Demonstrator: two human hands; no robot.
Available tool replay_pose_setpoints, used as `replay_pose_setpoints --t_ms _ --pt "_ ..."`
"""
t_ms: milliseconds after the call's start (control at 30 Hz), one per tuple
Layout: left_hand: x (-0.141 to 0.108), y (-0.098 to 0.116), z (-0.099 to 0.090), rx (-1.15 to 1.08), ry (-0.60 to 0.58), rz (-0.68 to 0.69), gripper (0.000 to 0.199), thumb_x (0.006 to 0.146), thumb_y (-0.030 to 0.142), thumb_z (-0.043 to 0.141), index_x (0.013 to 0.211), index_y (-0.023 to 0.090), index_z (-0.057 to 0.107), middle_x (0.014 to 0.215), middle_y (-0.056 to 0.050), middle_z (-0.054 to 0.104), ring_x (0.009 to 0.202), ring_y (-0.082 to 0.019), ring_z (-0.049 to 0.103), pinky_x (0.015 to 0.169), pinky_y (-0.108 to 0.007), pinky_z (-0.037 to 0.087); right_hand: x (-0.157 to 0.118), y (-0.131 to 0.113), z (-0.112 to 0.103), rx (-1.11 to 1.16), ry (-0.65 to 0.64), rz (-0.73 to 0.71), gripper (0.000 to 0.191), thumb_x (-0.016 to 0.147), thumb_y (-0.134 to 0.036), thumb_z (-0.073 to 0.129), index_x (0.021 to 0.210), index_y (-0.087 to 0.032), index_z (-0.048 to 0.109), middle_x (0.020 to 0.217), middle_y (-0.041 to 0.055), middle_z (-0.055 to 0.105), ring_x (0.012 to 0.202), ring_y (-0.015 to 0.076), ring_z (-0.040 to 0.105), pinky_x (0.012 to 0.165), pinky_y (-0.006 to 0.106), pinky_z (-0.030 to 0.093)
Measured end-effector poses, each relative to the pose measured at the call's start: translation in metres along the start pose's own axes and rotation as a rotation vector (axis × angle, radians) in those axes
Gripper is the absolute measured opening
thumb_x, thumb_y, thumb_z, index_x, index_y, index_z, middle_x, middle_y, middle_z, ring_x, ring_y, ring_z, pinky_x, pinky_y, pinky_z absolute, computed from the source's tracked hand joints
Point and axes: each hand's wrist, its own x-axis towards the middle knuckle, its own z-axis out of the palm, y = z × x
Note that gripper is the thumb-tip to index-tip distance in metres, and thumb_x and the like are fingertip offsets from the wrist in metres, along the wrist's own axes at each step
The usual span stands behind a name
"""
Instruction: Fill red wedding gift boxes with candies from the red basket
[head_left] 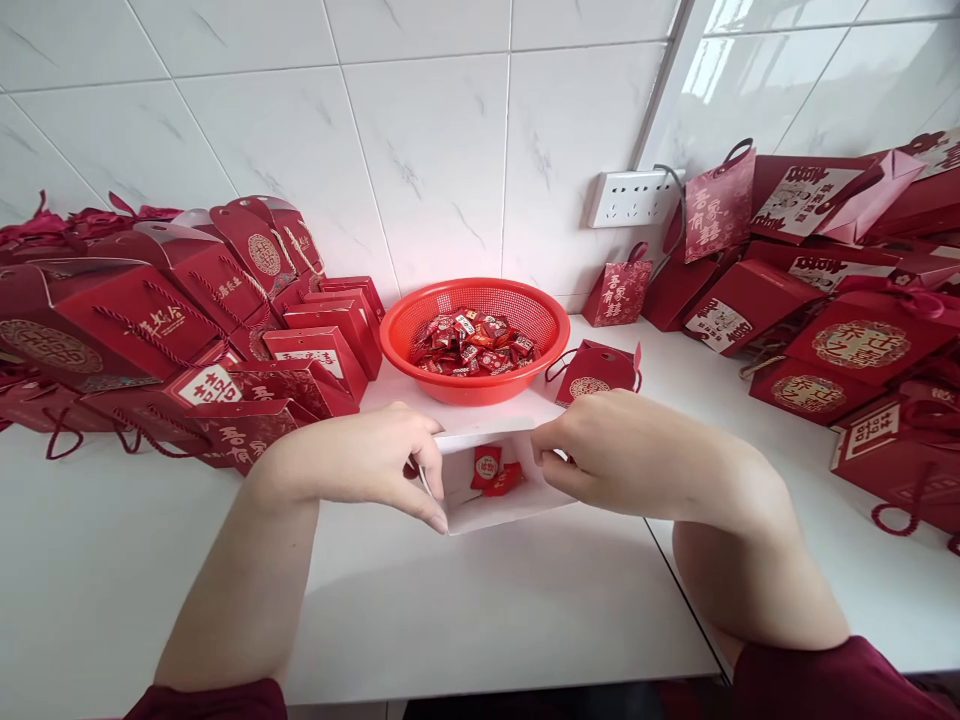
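Note:
Between my hands is an open gift box (480, 515), its white inside facing up towards me. Two small red candy packets (487, 466) lie in it. My left hand (382, 460) grips the box's left side, thumb at the near corner and fingers at the far side. My right hand (600, 450) is closed on the box's right edge, fingers curled down over it. Just beyond the box stands a red plastic basket (405, 372) heaped with small wrapped candies (480, 342). A small red box (598, 370) with a gold emblem sits behind my right hand.
Many red gift boxes with rope handles (142, 320) crowd the left. More red boxes (855, 340) are piled on the right. A power strip (630, 198) is fixed to the tiled wall (427, 140). The white table (480, 610) has a dark seam at right.

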Motion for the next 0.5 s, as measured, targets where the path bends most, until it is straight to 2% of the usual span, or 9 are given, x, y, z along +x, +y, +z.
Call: replay_pose_setpoints --t_ms 167,300,400,500 --pt "-0.004 0.013 0.008 0.045 -0.024 -0.079 0.027 0.071 0.056 0.077 0.076 0.029 0.079 0.087 0.0 0.061 0.073 -0.015 0.056 0.059 -0.024 0.038 0.001 -0.001 0.0 0.03 -0.011 -0.006 0.027 0.088 -0.018 0.045 0.062 -0.019 0.052 0.052 -0.0027 0.04 0.047 0.0113 0.027 0.048 0.029 0.019" --pt "-0.007 0.021 0.012 0.069 -0.023 -0.129 0.026 0.071 0.054 0.077 0.078 0.029 0.077 0.092 0.001 0.062 0.076 -0.015 0.057 0.058 -0.024 0.039 -0.002 -0.002 0.0 0.058 0.003 -0.026 0.027 0.093 -0.021 0.044 0.071 -0.021 0.06 0.054 -0.0024 0.044 0.047 0.0122 0.031 0.049 0.028 0.02" --pt "-0.006 0.022 0.012 0.073 -0.03 -0.118 0.025 0.072 0.052 0.077 0.079 0.029 0.077 0.092 0.001 0.062 0.077 -0.015 0.058 0.06 -0.024 0.04 -0.007 0.0 -0.003 0.112 0.01 -0.059 0.036 0.101 -0.035 0.041 0.08 -0.022 0.066 0.056 -0.0008 0.052 0.05 0.0138 0.042 0.052 0.029 0.024" --pt "-0.005 0.02 0.011 0.076 -0.036 -0.083 0.024 0.073 0.051 0.077 0.08 0.029 0.077 0.092 0.001 0.063 0.08 -0.015 0.059 0.064 -0.024 0.041 -0.015 0.006 -0.009 0.215 0.019 -0.081 0.038 0.101 -0.051 0.043 0.091 -0.023 0.067 0.065 0.0006 0.061 0.058 0.016 0.054 0.056 0.029 0.033"
